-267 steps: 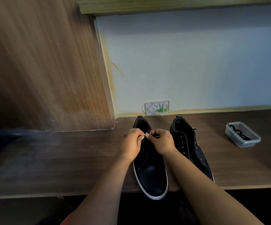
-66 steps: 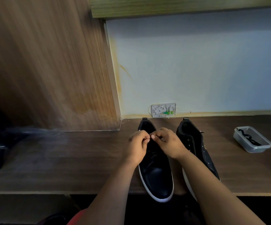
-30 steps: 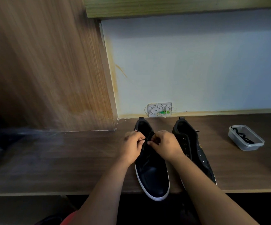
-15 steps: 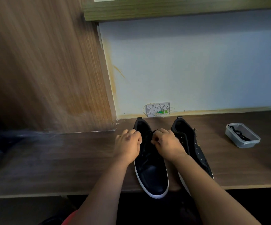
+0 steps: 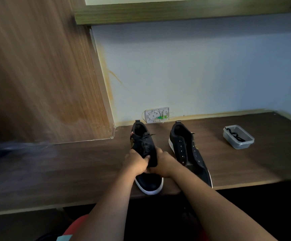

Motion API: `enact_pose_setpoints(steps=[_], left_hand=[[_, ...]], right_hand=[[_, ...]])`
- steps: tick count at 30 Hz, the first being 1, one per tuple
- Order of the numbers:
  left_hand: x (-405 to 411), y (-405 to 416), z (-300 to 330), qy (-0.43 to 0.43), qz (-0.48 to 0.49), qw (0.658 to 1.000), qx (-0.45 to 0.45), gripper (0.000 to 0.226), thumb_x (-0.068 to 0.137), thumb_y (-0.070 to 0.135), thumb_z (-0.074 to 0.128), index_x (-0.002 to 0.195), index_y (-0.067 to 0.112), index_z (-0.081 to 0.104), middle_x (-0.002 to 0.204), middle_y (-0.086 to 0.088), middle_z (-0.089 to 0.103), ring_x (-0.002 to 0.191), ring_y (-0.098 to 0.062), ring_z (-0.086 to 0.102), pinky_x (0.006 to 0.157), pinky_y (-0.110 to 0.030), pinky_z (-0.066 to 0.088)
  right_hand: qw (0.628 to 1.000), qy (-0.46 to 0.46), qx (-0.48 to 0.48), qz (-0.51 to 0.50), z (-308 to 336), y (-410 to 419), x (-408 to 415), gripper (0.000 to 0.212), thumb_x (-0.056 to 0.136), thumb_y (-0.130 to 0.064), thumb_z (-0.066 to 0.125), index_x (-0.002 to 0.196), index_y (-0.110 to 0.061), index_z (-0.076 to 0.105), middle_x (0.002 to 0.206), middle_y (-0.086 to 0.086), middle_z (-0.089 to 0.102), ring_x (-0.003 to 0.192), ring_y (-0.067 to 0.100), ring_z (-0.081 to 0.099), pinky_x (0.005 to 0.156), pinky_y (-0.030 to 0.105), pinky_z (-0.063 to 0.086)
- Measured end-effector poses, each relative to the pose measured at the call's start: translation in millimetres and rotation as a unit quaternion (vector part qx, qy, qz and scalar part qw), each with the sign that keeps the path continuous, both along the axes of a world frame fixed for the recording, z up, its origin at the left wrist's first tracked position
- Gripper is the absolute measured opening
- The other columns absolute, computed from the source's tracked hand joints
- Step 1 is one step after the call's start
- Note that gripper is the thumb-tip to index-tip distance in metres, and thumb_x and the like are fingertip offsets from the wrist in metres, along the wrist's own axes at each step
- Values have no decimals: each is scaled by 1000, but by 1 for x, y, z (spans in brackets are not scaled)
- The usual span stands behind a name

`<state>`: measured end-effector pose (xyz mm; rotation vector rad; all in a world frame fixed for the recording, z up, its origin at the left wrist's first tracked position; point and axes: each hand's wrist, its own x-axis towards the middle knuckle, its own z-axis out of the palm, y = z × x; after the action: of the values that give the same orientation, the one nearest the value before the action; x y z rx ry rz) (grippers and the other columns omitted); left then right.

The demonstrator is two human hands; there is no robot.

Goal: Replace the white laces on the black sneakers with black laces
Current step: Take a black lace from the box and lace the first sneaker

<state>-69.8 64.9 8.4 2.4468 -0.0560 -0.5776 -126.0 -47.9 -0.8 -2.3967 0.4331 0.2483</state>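
Two black low-top sneakers with white soles sit side by side on the dark wooden desk (image 5: pixel 54 171), heels toward the wall. Both hands clamp the middle of the left sneaker (image 5: pixel 144 143): the left hand (image 5: pixel 135 163) with fingers curled over its upper, the right hand (image 5: pixel 164 162) gripping its other side. Black laces (image 5: pixel 145 141) run through its eyelets. Beside it, the right sneaker (image 5: pixel 187 150) has bare eyelets. Further right, a clear plastic tub (image 5: pixel 238 139) holds a black lace (image 5: pixel 235 135).

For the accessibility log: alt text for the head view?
Both hands, left hand and right hand, grip the middle of the left sneaker on a wooden desk. The unlaced right sneaker sits beside it; further right, a plastic tub holds black laces.
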Motion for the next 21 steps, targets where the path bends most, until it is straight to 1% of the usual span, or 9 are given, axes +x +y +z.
enact_pose_setpoints(steps=[2,3,5,6,8,12,15,17,21], left_hand=[[-3,-3,5,-1,-14,999,42,75,92,49,56,145,6,24,144,-17,36,120,-32,51,81,-33,46],[-6,-6,8,-12,-19,997,69,82,91,49,57,148,5,17,148,-18,31,127,-33,45,89,-35,45],[-16,-15,17,-78,-38,991,103,91,91,46,57,152,6,2,156,-20,13,141,-36,23,107,-43,35],[-22,-21,23,-122,-61,986,99,89,93,45,55,152,8,0,157,-18,8,142,-37,17,110,-46,30],[-35,-40,35,-195,-130,971,54,82,94,46,52,152,12,6,156,-13,12,141,-35,17,107,-46,32],[-63,-87,33,-237,-216,946,-38,76,91,48,56,149,18,17,148,-7,22,137,-28,25,102,-44,39],[-82,-121,22,-318,-238,917,-47,67,93,42,54,148,17,23,146,-7,27,133,-27,30,102,-40,39],[-87,-143,21,-347,-251,900,-82,60,94,36,53,146,16,28,143,-7,32,129,-27,34,99,-38,40],[-88,-176,16,-350,-273,888,-121,55,95,27,52,145,14,33,139,-9,38,126,-29,37,97,-39,41]], right_hand=[[1000,-6,-16,11,0,3,-2,90,70,-46,78,141,-19,30,129,13,48,118,30,52,95,38,47],[999,-15,-33,24,4,2,-5,85,71,-44,77,139,-17,34,126,13,49,117,30,52,93,38,47],[995,-71,-70,20,20,-9,-11,68,79,-38,71,136,-13,43,123,13,54,113,29,54,92,35,47],[991,-109,-79,-2,30,-20,-16,58,82,-35,68,132,-12,49,120,13,57,110,27,56,91,33,48],[982,-163,-78,-56,48,-48,-31,42,82,-24,68,121,-12,59,112,8,63,101,22,61,86,28,49],[959,-200,-95,-175,54,-119,-66,25,82,-10,60,106,-11,66,102,7,65,95,21,61,82,28,48],[939,-200,-126,-251,45,-170,-86,22,88,-9,53,105,-11,67,109,8,64,102,24,61,86,30,48],[926,-180,-166,-287,42,-198,-92,24,94,-14,48,111,-11,66,117,8,61,109,27,56,88,32,46],[930,-55,-226,-285,47,-237,-84,39,96,-29,45,135,-20,48,134,7,52,127,31,36,97,42,39]])
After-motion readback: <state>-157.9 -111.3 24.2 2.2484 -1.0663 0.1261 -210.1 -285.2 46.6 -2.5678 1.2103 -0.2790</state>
